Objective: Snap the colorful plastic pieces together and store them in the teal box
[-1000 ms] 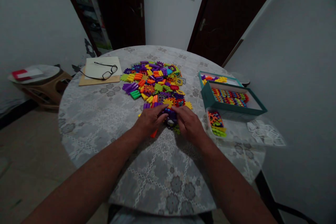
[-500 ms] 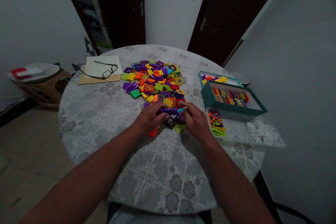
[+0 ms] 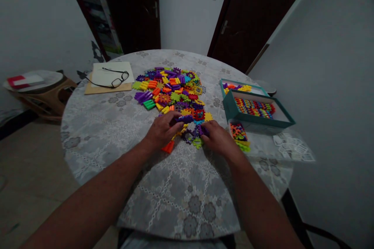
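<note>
My left hand (image 3: 163, 129) is closed, with a dark purple toothed plastic piece (image 3: 185, 119) between thumb and fingers at the near side of the pile. To its right, my right hand (image 3: 216, 136) curls round a purple plastic piece (image 3: 203, 130), partly hidden by the fingers. Between the hands lie dark gear-shaped pieces (image 3: 188, 137) and a lime green gear piece (image 3: 197, 142). An orange piece (image 3: 168, 147) rests on the tablecloth below my left hand. Beyond both hands spreads the colourful pile of gear and peg pieces (image 3: 175, 96).
Right of the pile stands a teal box (image 3: 254, 120) of small colourful pieces, its lid (image 3: 261, 92) behind it. In front sits a clear tray (image 3: 240, 136) of pieces, beside a bag of white pieces (image 3: 292, 147). Black glasses (image 3: 116, 82) lie on papers at left.
My hands have moved apart. The left hand has lifted the dark purple piece a little to the left, and the right hand has drawn slightly down with a purple piece.
</note>
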Demonstrator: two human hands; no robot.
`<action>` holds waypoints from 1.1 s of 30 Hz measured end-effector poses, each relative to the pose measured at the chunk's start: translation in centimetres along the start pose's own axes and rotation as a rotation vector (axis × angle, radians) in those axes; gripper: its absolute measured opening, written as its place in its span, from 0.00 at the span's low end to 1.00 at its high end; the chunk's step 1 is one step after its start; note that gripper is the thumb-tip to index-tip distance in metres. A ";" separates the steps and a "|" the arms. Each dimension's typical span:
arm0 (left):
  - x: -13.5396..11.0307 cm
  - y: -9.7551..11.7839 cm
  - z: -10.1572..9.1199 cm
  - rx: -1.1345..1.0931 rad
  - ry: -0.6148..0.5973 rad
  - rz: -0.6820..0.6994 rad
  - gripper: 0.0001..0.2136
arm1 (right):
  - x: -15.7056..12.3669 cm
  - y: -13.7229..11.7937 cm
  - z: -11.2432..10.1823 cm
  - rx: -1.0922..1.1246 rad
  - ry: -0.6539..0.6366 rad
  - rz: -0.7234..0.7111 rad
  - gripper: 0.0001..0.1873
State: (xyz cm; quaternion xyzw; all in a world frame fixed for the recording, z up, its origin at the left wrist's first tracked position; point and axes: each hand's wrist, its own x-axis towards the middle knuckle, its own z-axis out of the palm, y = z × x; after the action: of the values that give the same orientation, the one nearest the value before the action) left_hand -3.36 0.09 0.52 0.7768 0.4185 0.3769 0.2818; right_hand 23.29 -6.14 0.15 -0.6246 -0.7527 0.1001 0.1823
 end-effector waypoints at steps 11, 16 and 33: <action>-0.1 -0.3 0.4 0.050 -0.122 0.215 0.09 | 1.3 -0.7 -1.0 0.252 0.332 0.006 0.14; -0.1 -0.1 0.2 0.036 -0.169 0.270 0.09 | 1.0 -2.4 -1.0 0.299 0.290 -0.178 0.16; 0.2 -1.6 0.1 0.135 -0.098 0.349 0.13 | 1.4 -2.3 0.8 0.224 0.228 -0.334 0.20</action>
State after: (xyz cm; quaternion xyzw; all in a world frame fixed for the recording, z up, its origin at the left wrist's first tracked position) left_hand -3.93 1.08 -0.68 0.8723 0.2874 0.3527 0.1794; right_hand 20.71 -5.15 0.49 -0.4744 -0.8044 0.0803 0.3483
